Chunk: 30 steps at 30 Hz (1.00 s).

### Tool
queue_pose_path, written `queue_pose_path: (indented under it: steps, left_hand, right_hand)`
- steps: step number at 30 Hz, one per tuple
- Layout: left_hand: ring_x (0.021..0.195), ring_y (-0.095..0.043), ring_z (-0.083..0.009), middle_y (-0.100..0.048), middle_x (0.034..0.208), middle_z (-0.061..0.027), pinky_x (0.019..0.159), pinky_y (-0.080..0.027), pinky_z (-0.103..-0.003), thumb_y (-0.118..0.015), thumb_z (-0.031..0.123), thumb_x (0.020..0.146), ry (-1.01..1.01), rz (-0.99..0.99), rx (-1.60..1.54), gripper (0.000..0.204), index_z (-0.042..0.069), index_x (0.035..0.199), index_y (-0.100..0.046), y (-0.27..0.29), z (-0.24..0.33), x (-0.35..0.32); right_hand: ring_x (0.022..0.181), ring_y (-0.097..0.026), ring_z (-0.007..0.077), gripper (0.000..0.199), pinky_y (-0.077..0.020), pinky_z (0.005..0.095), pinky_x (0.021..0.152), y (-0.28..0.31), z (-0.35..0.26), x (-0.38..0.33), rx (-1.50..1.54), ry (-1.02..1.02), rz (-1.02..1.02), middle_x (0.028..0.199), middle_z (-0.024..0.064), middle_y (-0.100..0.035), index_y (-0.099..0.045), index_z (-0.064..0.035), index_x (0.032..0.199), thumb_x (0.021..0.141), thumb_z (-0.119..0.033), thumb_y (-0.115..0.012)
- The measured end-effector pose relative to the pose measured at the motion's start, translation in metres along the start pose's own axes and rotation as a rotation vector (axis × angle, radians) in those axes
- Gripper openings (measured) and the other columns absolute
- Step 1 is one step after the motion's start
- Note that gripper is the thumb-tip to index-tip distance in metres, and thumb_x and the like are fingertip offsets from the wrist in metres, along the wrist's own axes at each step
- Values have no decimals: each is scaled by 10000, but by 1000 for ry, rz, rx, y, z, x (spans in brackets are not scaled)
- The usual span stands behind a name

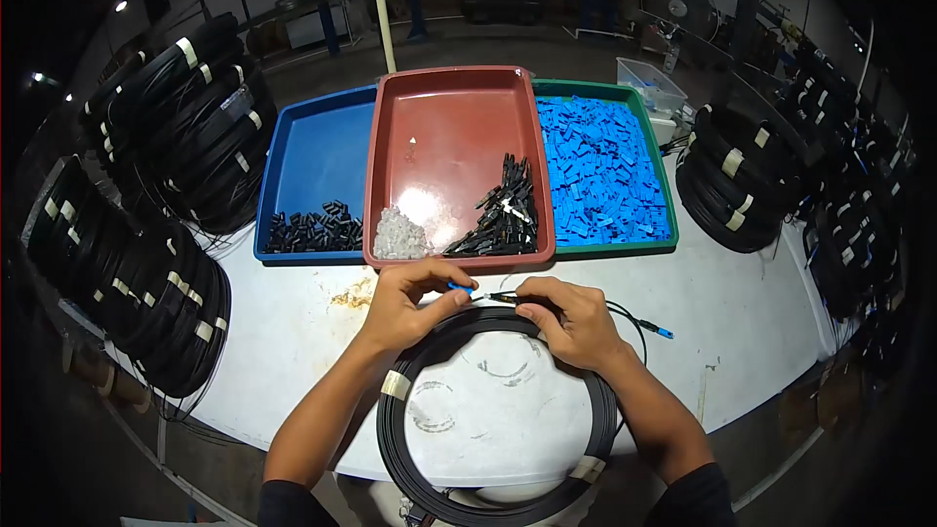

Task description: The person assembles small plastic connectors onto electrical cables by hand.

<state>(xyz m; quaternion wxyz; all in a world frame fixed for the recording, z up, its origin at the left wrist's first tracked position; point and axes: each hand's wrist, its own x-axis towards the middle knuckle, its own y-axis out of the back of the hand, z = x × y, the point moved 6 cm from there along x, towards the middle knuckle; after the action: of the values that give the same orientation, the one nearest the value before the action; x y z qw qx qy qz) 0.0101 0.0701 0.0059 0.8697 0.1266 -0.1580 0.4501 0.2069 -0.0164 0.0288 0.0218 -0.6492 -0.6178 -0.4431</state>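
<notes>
black cable coil (392, 429) nearest, on white table (508, 429), near side past the edge. above its far rim, l hand (437, 295) pinches small blue piece (459, 287); r hand (532, 301) pinches blk connector end (503, 298), close tog. blue-tipped end (659, 330) sticks out r. beyond, l to r: blue tray (317, 156) w/ blk bits (314, 229), red tray (449, 117) w/ clear caps (400, 234) + blk parts (503, 215), green tray (672, 210) w/ blue pcs (603, 171).

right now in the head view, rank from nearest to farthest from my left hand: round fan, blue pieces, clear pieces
From the left hand:
1. Clear pieces: just beyond it, front left corner of the red tray
2. Blue pieces: ahead and right, in the green tray
3. Round fan: right side, far background
</notes>
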Motion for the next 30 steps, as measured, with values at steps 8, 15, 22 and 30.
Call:
queue_pose_path:
  steps: [8,15,22,30]
  left_hand:
    - [870,-716,-142,-743,965,-110,816,-567,-283,-721,30,914,36,-61,46,179,-56,1070,-729,-12,9,-7]
    - [775,-725,-137,-763,858,-114,720,-580,-276,-742,40,900,13,33,144,153,-44,1027,-756,-19,14,-12]
    - [716,-731,-142,-771,858,-127,665,-576,-257,-743,29,892,-31,58,177,144,-40,1016,-766,-17,15,-13]
    - [689,-749,-172,-776,842,-167,629,-584,-263,-767,7,847,-193,39,335,205,-45,1045,-775,-22,24,-15]
  right_hand:
    - [801,-709,320,224,-564,377,703,-6,-7,0,1,62,-78,946,147,-720,-686,-32,1096,877,-29,-732]
    - [816,-709,331,266,-574,384,728,-10,-10,-1,35,70,-129,946,152,-718,-678,-29,1139,877,-10,-717]
    - [812,-732,337,232,-585,386,717,-12,-14,1,57,68,-148,970,166,-742,-684,-39,1134,902,-34,-705]
    - [738,-727,341,220,-577,390,649,-13,-11,-1,86,-6,-220,882,166,-738,-689,-43,1124,906,-63,-711]
